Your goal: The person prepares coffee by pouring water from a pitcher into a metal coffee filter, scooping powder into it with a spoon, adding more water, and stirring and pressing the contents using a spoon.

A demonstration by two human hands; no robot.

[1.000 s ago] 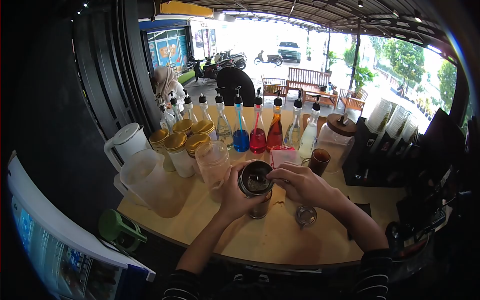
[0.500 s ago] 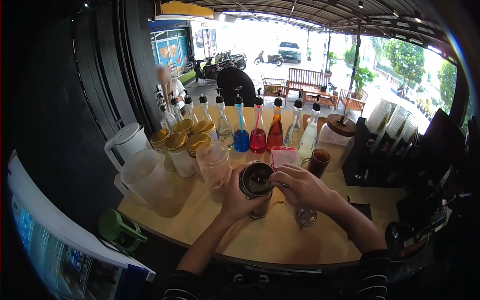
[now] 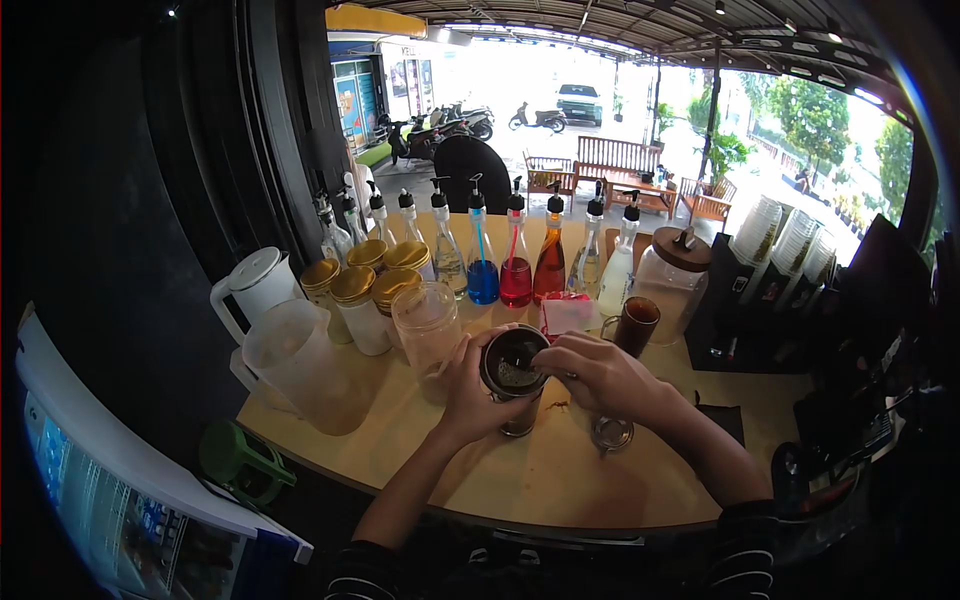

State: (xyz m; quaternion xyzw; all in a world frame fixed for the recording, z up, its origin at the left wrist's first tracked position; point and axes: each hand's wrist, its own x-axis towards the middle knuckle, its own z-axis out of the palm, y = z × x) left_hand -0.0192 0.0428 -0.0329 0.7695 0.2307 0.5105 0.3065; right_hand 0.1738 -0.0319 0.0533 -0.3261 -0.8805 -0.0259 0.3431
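Note:
My left hand point(image 3: 470, 392) wraps round a tall glass vessel point(image 3: 516, 418) with a round, dark-rimmed top. Dark liquid and pale froth show inside its mouth. Over the right side of the rim, the fingers of my right hand point(image 3: 598, 370) are pinched together; whatever they hold is hidden. A small round metal-and-glass piece point(image 3: 612, 432) lies on the counter below my right wrist. Close to my left fingers stands an open clear jar point(image 3: 425, 318). Behind my right hand are a brown glass mug point(image 3: 637, 325) and a pink-and-white packet point(image 3: 570, 315).
Several pump bottles of syrup point(image 3: 515, 280) line the back of the wooden counter point(image 3: 480, 490). Gold-lidded jars point(image 3: 352, 310), a plastic pitcher point(image 3: 290, 350) and a white jug point(image 3: 258, 285) stand left. To the right are a wooden-lidded jar point(image 3: 675, 275) and a cup rack point(image 3: 750, 300).
My right hand has shifted slightly left over the rim. More pale froth shows inside the vessel. The person in the background is now mostly hidden behind the dark wall edge.

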